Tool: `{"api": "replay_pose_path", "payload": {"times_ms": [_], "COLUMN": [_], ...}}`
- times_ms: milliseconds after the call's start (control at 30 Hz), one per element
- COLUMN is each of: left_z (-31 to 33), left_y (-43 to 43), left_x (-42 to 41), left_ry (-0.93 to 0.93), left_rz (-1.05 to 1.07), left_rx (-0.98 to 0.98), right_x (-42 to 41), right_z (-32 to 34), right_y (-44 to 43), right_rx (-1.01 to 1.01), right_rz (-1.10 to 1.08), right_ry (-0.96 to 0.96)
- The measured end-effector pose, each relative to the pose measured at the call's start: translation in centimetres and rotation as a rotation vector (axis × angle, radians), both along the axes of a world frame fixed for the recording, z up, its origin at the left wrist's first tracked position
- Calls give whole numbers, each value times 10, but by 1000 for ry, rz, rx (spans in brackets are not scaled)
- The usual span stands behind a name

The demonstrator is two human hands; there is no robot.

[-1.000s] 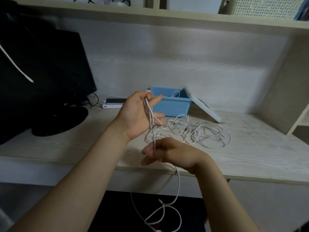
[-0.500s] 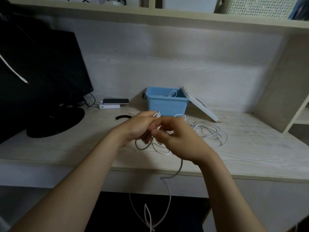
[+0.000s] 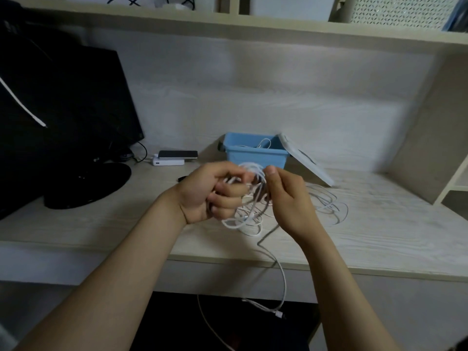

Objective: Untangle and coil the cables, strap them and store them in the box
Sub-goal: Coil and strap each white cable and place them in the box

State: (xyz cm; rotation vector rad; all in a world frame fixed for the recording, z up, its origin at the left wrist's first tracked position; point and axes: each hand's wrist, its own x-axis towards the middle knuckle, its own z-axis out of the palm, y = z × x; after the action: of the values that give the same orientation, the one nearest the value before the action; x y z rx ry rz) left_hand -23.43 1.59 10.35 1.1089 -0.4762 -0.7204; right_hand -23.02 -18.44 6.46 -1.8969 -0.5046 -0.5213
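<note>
Several cable loops [image 3: 249,165] between left hand [image 3: 205,196] and right hand [image 3: 288,198] fingers [image 3: 229,198].

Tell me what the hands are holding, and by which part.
A white cable: the left hand grips its coiled loops in curled fingers, and the right hand pinches the top of the coil.

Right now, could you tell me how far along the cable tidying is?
Done: the blue box stands open with some cable inside. In hand: the left hand grips a part-wound white coil while the right hand pinches a loop. Left: the loose tangle on the desk, strapping and boxing this coil.
</note>
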Motion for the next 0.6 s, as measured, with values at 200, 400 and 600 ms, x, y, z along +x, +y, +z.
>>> {"api": "replay_pose_path", "payload": {"times_ms": [200, 400, 600], "left_z": [16, 15, -6], "left_y": [-4, -23, -21], "left_x": [0, -3, 21], "left_ry": [-7, -32, -141], "left_rz": [207, 434, 522], "left_rx": [-267, -81, 62], "right_x": [-17, -29, -32], "right_z": [-14, -25, -27], "right_y": [14, 32, 40], "right_rx": [152, 100, 198], "right_rz": [186, 442, 506], "right_ry": [658, 799, 751]}}
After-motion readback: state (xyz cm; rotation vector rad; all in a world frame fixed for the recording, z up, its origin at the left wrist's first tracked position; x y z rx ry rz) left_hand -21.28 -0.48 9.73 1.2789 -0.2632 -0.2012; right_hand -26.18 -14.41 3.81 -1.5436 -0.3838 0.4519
